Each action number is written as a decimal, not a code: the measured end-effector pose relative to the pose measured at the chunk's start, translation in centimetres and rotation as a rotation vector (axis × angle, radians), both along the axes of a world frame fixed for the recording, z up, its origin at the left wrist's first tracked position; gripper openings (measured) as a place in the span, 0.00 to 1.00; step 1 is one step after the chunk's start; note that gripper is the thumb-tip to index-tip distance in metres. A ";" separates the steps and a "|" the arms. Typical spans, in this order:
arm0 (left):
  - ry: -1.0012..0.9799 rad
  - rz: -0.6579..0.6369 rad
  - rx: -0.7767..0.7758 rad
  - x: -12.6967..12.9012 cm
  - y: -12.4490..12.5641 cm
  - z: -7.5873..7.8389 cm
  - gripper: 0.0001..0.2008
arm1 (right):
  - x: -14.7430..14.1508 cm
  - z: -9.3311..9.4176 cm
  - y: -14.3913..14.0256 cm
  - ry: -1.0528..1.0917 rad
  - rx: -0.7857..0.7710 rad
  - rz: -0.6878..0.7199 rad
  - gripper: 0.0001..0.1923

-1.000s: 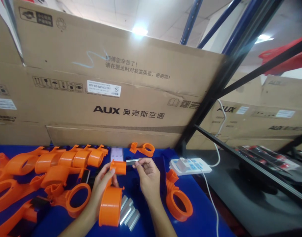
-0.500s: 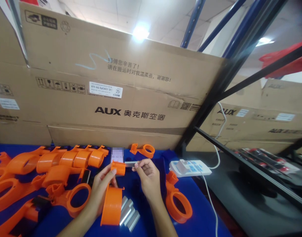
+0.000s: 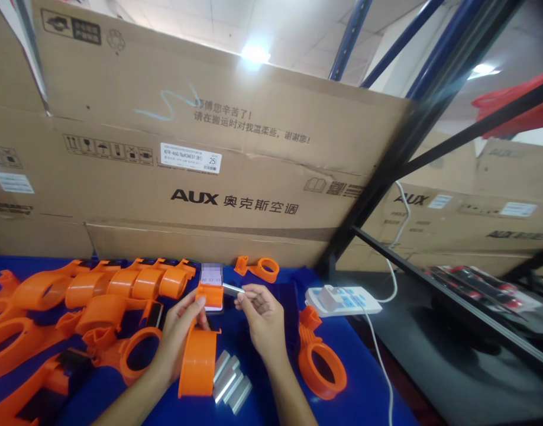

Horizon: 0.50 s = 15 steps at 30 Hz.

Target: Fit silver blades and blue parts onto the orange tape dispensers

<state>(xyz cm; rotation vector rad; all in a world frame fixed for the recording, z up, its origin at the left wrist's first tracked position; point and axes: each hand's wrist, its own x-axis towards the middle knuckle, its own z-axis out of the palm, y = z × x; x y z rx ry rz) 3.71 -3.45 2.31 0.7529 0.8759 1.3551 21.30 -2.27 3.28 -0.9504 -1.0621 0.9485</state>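
My left hand point(image 3: 187, 313) is closed around the neck of an orange plastic tape dispenser point(image 3: 199, 364), its wide ring hanging below my fingers. Between thumb and fingertips, my right hand point(image 3: 263, 319) pinches one end of a serrated metal blade point(image 3: 232, 289). The blade's other end meets the right side of the dispenser's head point(image 3: 210, 294); whether it sits inside a slot I cannot tell. Several silver metal strips point(image 3: 230, 381) lie on the blue cloth just below, between my forearms. A phone showing a timer point(image 3: 212, 274) is behind the dispenser's head, partly covered by it.
Many orange tape dispensers point(image 3: 120, 284) crowd the left side, some with black parts. Another dispenser point(image 3: 322, 370) lies to the right, one more point(image 3: 258, 268) at the back. A white power strip point(image 3: 342, 300) with a cable is at the right edge; a big cardboard box point(image 3: 236, 171) stands behind.
The blade is tilted now, its outer end lower, where it was nearly level before. Both hands and the dispenser have shifted slightly left, uncovering more of the phone.
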 end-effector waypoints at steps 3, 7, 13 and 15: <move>0.056 -0.008 0.023 -0.3 0.0 0.3 0.18 | 0.3 0.2 -0.2 -0.024 0.029 -0.013 0.17; 0.163 -0.030 0.048 -0.7 0.3 0.0 0.17 | 0.9 0.4 -0.5 -0.120 0.056 -0.008 0.19; 0.087 -0.012 0.045 -0.4 -0.2 0.4 0.21 | 1.0 0.2 -0.4 -0.143 0.063 0.065 0.18; 0.088 -0.010 0.045 -0.3 -0.4 0.6 0.21 | 1.0 0.3 -0.3 -0.134 0.059 0.068 0.18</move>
